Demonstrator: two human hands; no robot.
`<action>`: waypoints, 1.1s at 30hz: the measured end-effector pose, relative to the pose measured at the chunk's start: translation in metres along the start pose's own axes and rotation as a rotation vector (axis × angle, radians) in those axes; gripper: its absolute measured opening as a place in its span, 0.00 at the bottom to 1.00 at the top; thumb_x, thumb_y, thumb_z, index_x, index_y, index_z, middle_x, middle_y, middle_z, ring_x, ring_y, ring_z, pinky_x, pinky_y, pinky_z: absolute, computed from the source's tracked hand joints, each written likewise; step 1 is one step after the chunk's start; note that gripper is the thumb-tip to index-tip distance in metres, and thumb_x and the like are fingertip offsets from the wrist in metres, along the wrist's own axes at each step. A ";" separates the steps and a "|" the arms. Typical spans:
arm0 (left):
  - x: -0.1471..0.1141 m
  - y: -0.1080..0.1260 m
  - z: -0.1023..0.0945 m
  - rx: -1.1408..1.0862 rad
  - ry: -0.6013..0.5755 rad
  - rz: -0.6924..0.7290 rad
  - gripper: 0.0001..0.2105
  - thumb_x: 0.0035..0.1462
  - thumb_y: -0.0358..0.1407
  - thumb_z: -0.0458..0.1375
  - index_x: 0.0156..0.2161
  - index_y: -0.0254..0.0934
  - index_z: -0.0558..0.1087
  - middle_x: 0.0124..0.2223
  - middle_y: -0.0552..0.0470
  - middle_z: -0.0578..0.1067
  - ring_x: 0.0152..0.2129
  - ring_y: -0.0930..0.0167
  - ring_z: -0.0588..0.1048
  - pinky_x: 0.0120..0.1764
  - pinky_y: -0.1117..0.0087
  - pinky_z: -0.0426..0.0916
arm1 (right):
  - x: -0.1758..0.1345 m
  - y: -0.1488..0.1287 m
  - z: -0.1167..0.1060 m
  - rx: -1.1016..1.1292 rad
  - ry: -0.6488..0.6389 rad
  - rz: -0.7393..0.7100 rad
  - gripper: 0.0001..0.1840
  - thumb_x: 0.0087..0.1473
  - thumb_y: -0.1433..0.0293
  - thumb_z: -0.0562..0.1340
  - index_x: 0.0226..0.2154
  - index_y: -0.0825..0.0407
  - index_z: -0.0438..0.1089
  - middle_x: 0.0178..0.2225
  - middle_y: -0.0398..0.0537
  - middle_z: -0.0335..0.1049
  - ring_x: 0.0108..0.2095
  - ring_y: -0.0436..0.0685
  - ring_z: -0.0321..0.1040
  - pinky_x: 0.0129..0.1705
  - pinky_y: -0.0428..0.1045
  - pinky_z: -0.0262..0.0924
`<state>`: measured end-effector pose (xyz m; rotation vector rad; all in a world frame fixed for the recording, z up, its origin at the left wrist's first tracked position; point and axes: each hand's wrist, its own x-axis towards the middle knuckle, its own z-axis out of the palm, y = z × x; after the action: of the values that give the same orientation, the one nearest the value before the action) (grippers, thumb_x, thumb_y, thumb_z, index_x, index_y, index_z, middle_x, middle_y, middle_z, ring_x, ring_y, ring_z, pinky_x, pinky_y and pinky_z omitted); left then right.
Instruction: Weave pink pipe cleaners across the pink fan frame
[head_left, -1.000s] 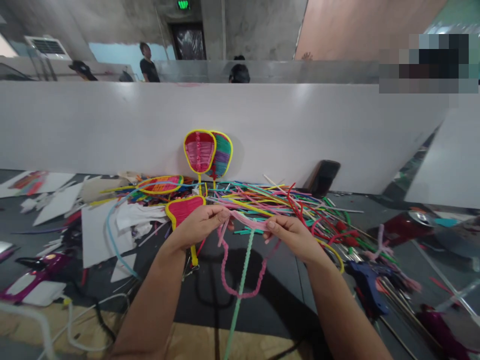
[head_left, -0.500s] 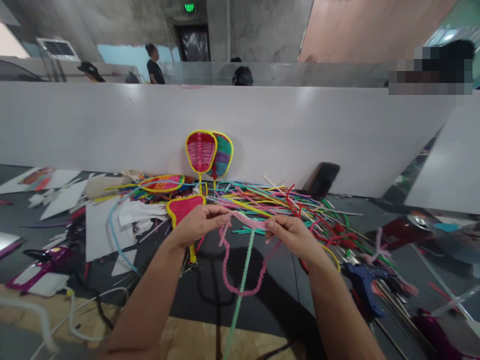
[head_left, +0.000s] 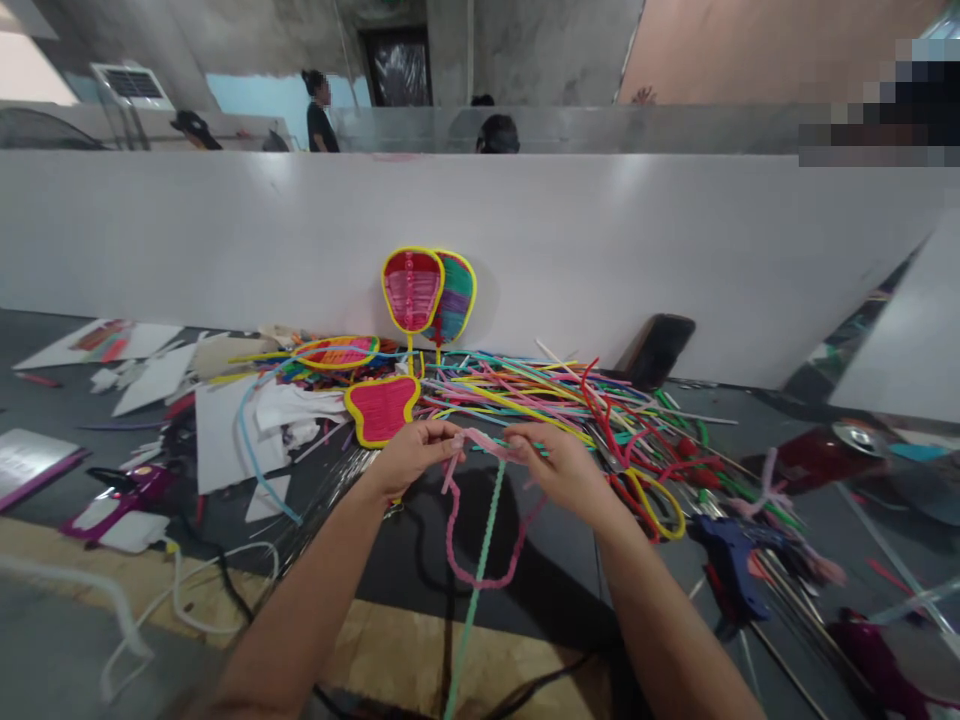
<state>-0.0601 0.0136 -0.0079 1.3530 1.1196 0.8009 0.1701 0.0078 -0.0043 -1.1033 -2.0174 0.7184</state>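
Between my two hands is a fan-shaped frame of fuzzy pink pipe cleaner, its twisted loop hanging downward. My left hand pinches the upper left end of the frame. At the upper right, the fingers of my right hand are closed on the paler pink top strip. A light green pipe cleaner runs down from that strip, across the loop and toward me. Just beyond my left hand lies a pink fan with a yellow rim. My right fingers partly hide the frame's right corner.
Loose coloured pipe cleaners are heaped behind my hands. Two finished fans lean on the white partition, with a black phone farther right. Scissors, a blue glue gun and a red can lie right.
My right hand has slid left along the pink top strip, closer to my left hand, and turned so its back shows more. The camera view has shifted slightly.
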 end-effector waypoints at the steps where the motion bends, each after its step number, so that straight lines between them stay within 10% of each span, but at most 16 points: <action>1: -0.002 0.002 0.002 0.017 -0.018 0.012 0.16 0.49 0.45 0.61 0.37 0.33 0.75 0.29 0.51 0.76 0.28 0.73 0.72 0.34 0.74 0.63 | 0.000 -0.003 0.002 -0.008 -0.045 -0.002 0.13 0.58 0.65 0.54 0.38 0.50 0.73 0.35 0.48 0.75 0.35 0.56 0.69 0.38 0.49 0.60; 19: -0.022 0.025 0.014 0.218 0.004 0.020 0.16 0.52 0.47 0.58 0.28 0.33 0.74 0.23 0.54 0.73 0.19 0.76 0.67 0.25 0.76 0.60 | -0.004 -0.016 0.003 0.078 -0.247 -0.014 0.16 0.58 0.61 0.54 0.31 0.51 0.73 0.26 0.43 0.70 0.26 0.50 0.62 0.29 0.45 0.55; 25: -0.018 -0.012 -0.015 -0.186 0.202 0.058 0.19 0.46 0.51 0.61 0.27 0.35 0.68 0.22 0.57 0.70 0.21 0.76 0.70 0.29 0.73 0.66 | 0.000 0.006 -0.005 0.532 0.034 0.164 0.24 0.55 0.50 0.54 0.40 0.52 0.70 0.37 0.50 0.74 0.37 0.56 0.70 0.42 0.52 0.64; 29: -0.023 -0.019 -0.022 -0.218 0.462 0.144 0.21 0.58 0.53 0.45 0.27 0.38 0.62 0.25 0.58 0.69 0.30 0.74 0.73 0.36 0.69 0.68 | -0.001 0.004 -0.006 0.753 0.074 0.268 0.24 0.53 0.49 0.57 0.41 0.50 0.69 0.36 0.51 0.74 0.37 0.56 0.72 0.42 0.53 0.67; 33: -0.026 -0.014 -0.007 -0.107 0.462 0.041 0.24 0.65 0.45 0.30 0.30 0.39 0.65 0.32 0.57 0.73 0.42 0.73 0.73 0.38 0.69 0.66 | -0.004 -0.002 0.000 0.587 -0.044 0.186 0.25 0.50 0.48 0.59 0.40 0.51 0.70 0.34 0.51 0.74 0.33 0.56 0.72 0.37 0.52 0.68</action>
<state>-0.0768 -0.0100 -0.0172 1.1325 1.3828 1.2267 0.1704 0.0029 -0.0039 -0.9253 -1.5849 1.3349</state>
